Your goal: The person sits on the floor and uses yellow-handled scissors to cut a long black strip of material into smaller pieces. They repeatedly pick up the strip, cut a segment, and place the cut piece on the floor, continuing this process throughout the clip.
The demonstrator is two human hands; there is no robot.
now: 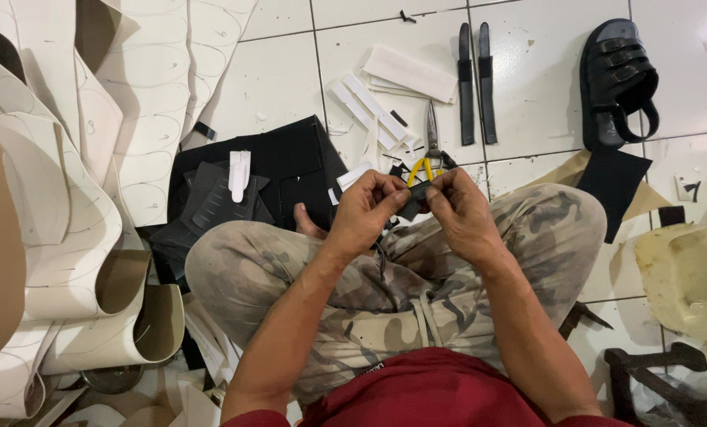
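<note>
A: What do you see at the hands now?

B: I look down from the head camera. The left hand (367,209) and the right hand (462,212) are together above the lap, over the crossed legs in camouflage trousers (527,229). Both pinch one small black piece (413,199) between thumb and fingers. The grip is narrow on both sides, closed on that piece. I cannot tell if the piece is folded or flat; it is mostly hidden by the fingers.

A: And what is near them?

B: Just beyond the hands, on the white tiled floor (527,79), lie scissors with yellow handles (430,146), the blades pointing away from me. Beside them, to the left, there are white strips (373,115). To the right, two long black strips (477,83) lie side by side. Further right is a black sandal (616,79) with straps, and near it a flat black sheet (614,186) on brown paper.

A: On the left side?

B: A pile of black cut pieces (235,194) with one small white piece (239,174) on top. Well to the left, big cream sheets (77,174) curl up, with sole outlines drawn on them.
</note>
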